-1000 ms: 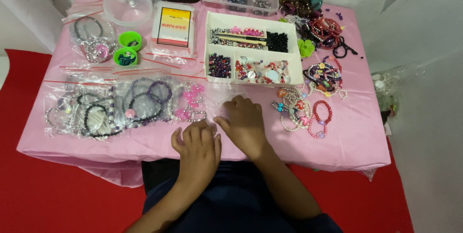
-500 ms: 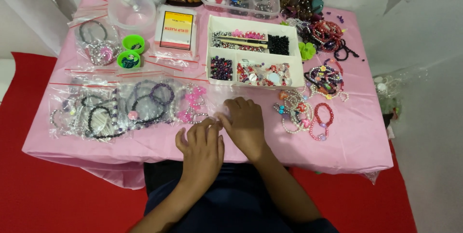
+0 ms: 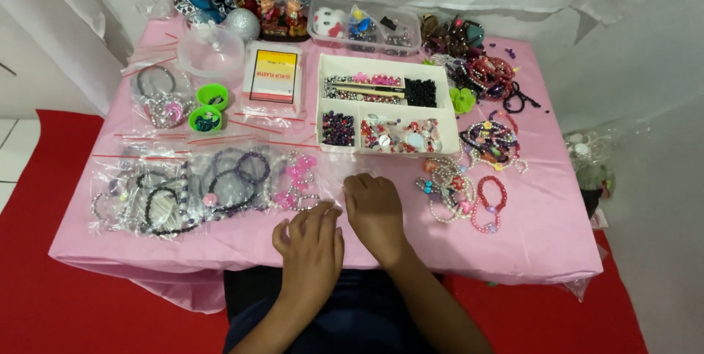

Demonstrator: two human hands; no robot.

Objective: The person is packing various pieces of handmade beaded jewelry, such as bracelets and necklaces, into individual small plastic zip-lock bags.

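Pink tablecloth edge — left hand, right hand resting

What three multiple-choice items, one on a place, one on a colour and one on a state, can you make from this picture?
1. Where does the white divided tray stand?
A. beyond the hands
B. on the red floor
C. in the person's lap

2. What colour are the two small round cups?
A. blue
B. green
C. black

3. How are the hands?
A. both raised high
B. both gripping a hammer
C. both resting low on the pink tablecloth

Answers: 1 A, the tray sits farther up the table than the left hand and right hand. 2 B, both cups are bright green. 3 C, both lie palm down on the cloth.
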